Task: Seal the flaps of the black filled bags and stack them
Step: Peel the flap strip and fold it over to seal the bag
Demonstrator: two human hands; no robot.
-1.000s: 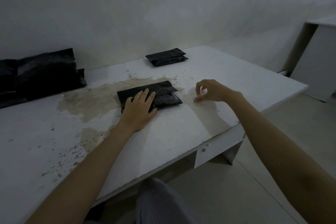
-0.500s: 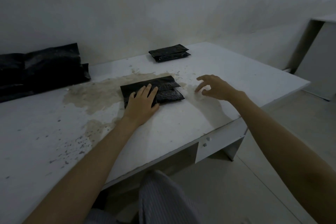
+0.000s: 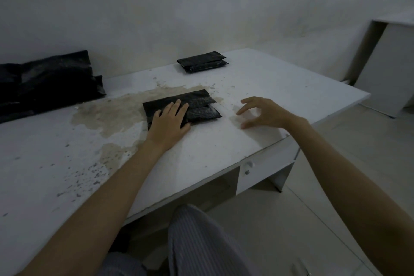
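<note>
Our left hand [image 3: 169, 122] presses flat on the soft, crinkly black filled plastic bag [image 3: 181, 106] mid-table while our right hand [image 3: 261, 113] hovers empty, fingers spread, beside it; it looks light and slippery, best pinched at the flap edge.

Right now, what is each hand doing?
Left hand: open, pressing flat on the black bag.
Right hand: open, fingers spread, holding nothing.

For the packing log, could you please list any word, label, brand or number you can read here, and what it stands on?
None can be read.
Black filled bag under the left hand: faint speckled sheen, no legible print.
Stack of black filled bags at the white table's far edge: too dim and small to tell.
</note>
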